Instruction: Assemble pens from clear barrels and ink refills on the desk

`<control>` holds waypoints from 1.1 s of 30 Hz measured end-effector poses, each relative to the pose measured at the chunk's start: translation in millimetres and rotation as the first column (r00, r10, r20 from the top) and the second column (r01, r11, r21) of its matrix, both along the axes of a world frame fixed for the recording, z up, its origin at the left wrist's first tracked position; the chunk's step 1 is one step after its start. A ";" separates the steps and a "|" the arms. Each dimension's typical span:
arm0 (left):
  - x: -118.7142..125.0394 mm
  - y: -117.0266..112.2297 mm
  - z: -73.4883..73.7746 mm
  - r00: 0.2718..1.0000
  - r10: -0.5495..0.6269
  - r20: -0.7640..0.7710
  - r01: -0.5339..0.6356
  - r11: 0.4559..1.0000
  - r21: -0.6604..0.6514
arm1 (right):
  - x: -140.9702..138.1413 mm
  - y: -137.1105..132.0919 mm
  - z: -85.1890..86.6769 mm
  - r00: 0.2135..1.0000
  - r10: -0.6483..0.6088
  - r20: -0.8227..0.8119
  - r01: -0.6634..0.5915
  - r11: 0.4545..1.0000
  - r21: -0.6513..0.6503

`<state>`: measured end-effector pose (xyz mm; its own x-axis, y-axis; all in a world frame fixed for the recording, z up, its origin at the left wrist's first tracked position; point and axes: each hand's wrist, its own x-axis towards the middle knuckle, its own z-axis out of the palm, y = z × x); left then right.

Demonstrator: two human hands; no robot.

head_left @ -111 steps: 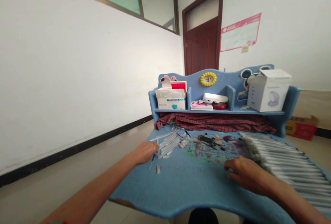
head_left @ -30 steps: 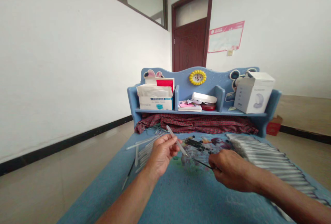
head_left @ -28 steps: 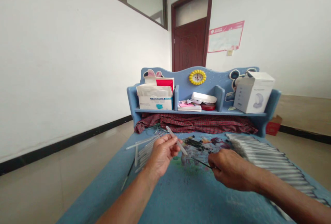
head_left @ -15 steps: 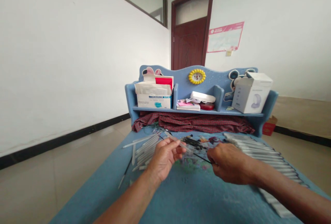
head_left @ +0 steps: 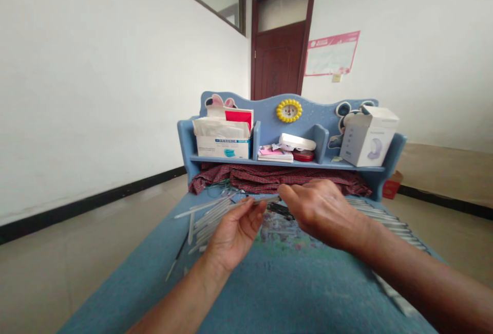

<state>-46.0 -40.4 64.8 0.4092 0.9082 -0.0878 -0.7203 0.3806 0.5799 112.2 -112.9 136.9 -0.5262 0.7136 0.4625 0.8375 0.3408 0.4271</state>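
Note:
My left hand (head_left: 233,231) pinches a thin clear plastic tube (head_left: 259,201) and holds it almost level above the blue desk (head_left: 269,293). My right hand (head_left: 321,210) has come in close, its fingers closed at the tube's right end; what they hold is hidden. A loose pile of the same clear tubes (head_left: 208,216) lies to the left of my left hand. Black thin refills (head_left: 281,209) lie on the desk just behind my hands.
A long row of grey tubes (head_left: 385,226) lies along the desk's right side. At the back are a checked cloth (head_left: 277,177), a shelf with a mask box (head_left: 221,138), a small yellow clock (head_left: 288,110) and a white box (head_left: 367,136). A door (head_left: 277,61) stands beyond.
My left hand picked a clear tube from the pile and lifted it, then tipped it level. My right hand, which held a thin black refill, moved left up to the tube's end.

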 end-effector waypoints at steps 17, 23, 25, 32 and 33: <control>-7.9 3.4 14.2 0.992 0.089 0.090 -0.089 0.996 -0.001 | 46.6 47.8 -99.2 0.843 -0.480 -0.243 0.284 0.781 -0.556; -6.8 3.3 10.9 0.994 0.080 0.068 -0.079 0.997 -0.015 | 26.2 73.5 -109.8 0.839 -0.517 -0.168 0.357 0.758 -0.546; -6.7 3.6 9.0 0.995 0.080 0.058 -0.079 0.997 -0.017 | 21.9 79.4 -112.8 0.831 -0.531 -0.166 0.375 0.756 -0.537; -6.4 4.4 3.8 0.996 0.074 0.050 -0.072 0.997 -0.024 | 20.4 72.6 -106.7 0.825 -0.471 -0.312 0.289 0.826 -0.484; -6.4 4.4 3.6 0.996 0.073 0.047 -0.072 0.997 -0.028 | 21.6 69.7 -103.6 0.788 -0.438 -0.433 0.189 0.841 -0.507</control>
